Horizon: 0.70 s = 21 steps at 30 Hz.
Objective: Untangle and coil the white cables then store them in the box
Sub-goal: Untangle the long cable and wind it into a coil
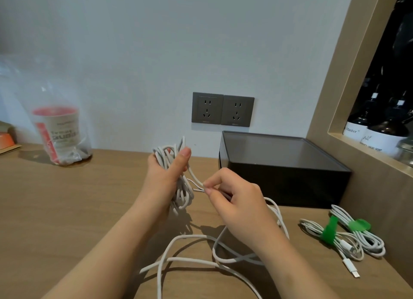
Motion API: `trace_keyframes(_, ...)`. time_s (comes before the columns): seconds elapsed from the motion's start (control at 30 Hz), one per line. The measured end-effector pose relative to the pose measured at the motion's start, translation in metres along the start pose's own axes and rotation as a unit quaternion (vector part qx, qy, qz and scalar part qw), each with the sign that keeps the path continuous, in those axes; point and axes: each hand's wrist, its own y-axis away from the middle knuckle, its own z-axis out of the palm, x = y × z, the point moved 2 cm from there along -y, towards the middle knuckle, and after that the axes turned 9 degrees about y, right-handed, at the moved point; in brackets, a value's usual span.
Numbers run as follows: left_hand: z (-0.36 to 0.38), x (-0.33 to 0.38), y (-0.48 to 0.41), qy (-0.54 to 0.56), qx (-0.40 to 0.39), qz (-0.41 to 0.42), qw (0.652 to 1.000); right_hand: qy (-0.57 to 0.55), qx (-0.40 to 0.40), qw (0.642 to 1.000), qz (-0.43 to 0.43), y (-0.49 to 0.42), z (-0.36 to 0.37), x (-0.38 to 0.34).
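Observation:
My left hand [163, 175] grips a bundle of white cable loops [182, 193], held upright above the wooden desk. My right hand [232, 198] pinches a strand of the same cable [196, 179] between thumb and forefinger, just right of the bundle. The loose rest of the white cable [192, 249] lies in wide loops on the desk under my forearms. A dark box with its lid on [283, 164] stands behind my right hand against the wall. Two coiled white cables [344, 236], each bound with a green tie, lie to the right of the box's front.
A clear plastic bag holding a red-and-white cup [59, 133] stands at the back left. Two grey wall sockets [222, 110] sit above the desk. A recessed shelf with dark bottles [380, 128] rises at the right. An orange item [5, 140] is at the left edge.

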Motion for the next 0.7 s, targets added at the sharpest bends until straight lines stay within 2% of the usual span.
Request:
trace_keyframes(0.13,-0.0010,0.0040,0.0028,0.051,0.003,-0.034,0.998,0.001,-0.017,1.000,-0.011,0.0008,0.0005,-0.0021)
trace_keyframes(0.33,-0.0015,0.0059,0.0024,0.089,0.010,-0.038,0.995,-0.019,-0.057,0.998,-0.013,0.0015,-0.0003,-0.0037)
trace_keyframes(0.7,-0.0057,0.0003,-0.0018,0.089,0.010,-0.027,0.996,-0.029,-0.112,0.993,0.001,0.0024,-0.0027,-0.0065)
